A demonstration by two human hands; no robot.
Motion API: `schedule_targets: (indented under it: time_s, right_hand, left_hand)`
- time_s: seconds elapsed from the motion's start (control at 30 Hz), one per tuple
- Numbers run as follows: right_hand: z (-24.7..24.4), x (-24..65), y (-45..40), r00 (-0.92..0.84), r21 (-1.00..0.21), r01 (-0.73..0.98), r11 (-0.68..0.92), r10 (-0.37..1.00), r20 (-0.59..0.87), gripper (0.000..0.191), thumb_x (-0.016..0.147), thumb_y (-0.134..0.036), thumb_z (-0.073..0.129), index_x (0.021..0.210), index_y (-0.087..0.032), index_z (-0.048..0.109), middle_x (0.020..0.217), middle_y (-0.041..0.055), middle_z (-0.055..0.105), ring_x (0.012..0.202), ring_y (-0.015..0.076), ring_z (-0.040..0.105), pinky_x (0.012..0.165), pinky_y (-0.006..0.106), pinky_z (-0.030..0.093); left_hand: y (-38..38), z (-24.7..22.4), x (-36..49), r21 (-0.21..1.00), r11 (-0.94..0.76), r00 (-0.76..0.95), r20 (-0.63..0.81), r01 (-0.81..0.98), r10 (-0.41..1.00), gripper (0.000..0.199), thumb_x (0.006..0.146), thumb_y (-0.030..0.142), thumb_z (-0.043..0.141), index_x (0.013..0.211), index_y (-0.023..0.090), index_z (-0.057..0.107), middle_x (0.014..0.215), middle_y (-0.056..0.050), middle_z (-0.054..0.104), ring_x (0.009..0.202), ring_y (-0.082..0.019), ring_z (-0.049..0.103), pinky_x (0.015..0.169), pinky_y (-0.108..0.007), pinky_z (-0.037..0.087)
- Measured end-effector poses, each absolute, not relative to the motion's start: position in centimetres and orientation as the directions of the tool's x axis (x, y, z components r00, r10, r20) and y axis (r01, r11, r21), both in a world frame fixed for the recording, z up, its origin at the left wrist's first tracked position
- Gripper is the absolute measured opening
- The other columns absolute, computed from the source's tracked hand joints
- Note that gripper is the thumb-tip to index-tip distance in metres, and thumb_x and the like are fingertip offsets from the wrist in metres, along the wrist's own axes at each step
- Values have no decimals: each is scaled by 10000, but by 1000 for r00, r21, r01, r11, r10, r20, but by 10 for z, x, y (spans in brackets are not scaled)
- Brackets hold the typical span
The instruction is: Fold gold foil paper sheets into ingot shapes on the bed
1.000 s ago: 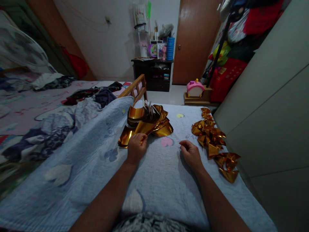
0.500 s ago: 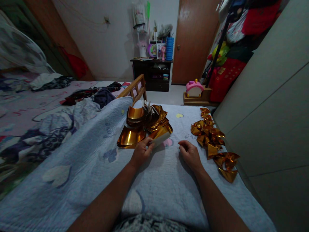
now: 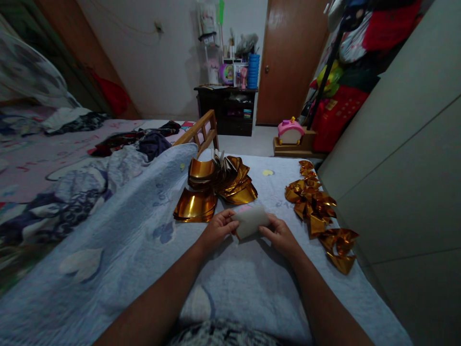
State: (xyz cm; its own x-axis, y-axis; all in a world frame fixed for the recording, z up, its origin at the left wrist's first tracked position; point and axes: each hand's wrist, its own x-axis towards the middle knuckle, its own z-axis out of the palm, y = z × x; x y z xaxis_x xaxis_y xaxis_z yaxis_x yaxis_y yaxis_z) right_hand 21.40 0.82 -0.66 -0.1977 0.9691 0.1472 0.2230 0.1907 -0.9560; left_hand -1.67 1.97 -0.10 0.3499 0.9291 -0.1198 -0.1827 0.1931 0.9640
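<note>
Between my hands is a sheet of foil paper (image 3: 251, 222), its pale back facing up and a thin gold edge showing at the lower left. My left hand (image 3: 218, 229) pinches its left side, and my right hand (image 3: 280, 234) grips the right side. Just beyond my left hand lie stacks of shiny gold foil sheets (image 3: 196, 204), some curled and fanned out. To the right of my right hand, folded gold foil pieces (image 3: 314, 204) sit in a row along the bed's edge.
A pale blue quilt (image 3: 158, 269) covers the surface under my hands. A wooden bed rail (image 3: 201, 132) rises behind the stacks. Clothes (image 3: 153, 144) lie on the pink bed at left. A cabinet wall (image 3: 406, 158) stands close on the right; a pink toy (image 3: 290, 132) is at the far end.
The foil paper has moved right and nearer, away from the stacks, and now lies flatter with its pale face up. My right hand has taken hold of its right side.
</note>
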Motion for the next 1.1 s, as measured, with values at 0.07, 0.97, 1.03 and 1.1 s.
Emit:
schedule_targets:
  time_s: [0.07, 0.97, 1.03, 1.1]
  right_hand:
    - [-5, 213, 8, -226, -976, 176, 126, 970, 84, 298, 814, -405, 643, 989, -180, 731, 943, 59, 727, 900, 244, 653, 838, 366, 530]
    - [-16, 216, 14, 210, -996, -86, 8, 978, -11, 507, 780, -385, 654, 1253, -240, 543, 1230, 105, 655, 893, 209, 674, 771, 347, 558]
    - [-14, 214, 13, 161, -991, -130, -39, 985, -60, 541, 782, -417, 667, 1268, -226, 528, 1046, 69, 711, 725, 181, 660, 650, 305, 540]
    - [-12, 213, 13, 65, -988, -146, -45, 996, -55, 514, 773, -420, 688, 1227, -205, 578, 995, 67, 732, 762, 199, 680, 671, 308, 542]
  left_hand:
    - [21, 1, -16, 960, 196, 316, -127, -199, 940, 404, 690, 426, 842, 860, 168, 582, 678, 21, 649, 580, -94, 571, 582, -199, 433]
    - [14, 2, -18, 929, -313, 336, 236, 197, 912, 117, 838, 175, 605, 846, 192, 721, 1123, -118, 747, 1107, -236, 673, 1034, -395, 481]
    - [12, 1, -19, 920, -337, 343, 256, 202, 904, 188, 817, 121, 552, 864, 193, 719, 1134, -110, 746, 1114, -232, 672, 1033, -389, 482]
    - [11, 0, -20, 920, -343, 350, 264, 189, 899, 246, 799, 90, 510, 886, 191, 717, 1149, -108, 743, 1120, -234, 670, 1027, -389, 487]
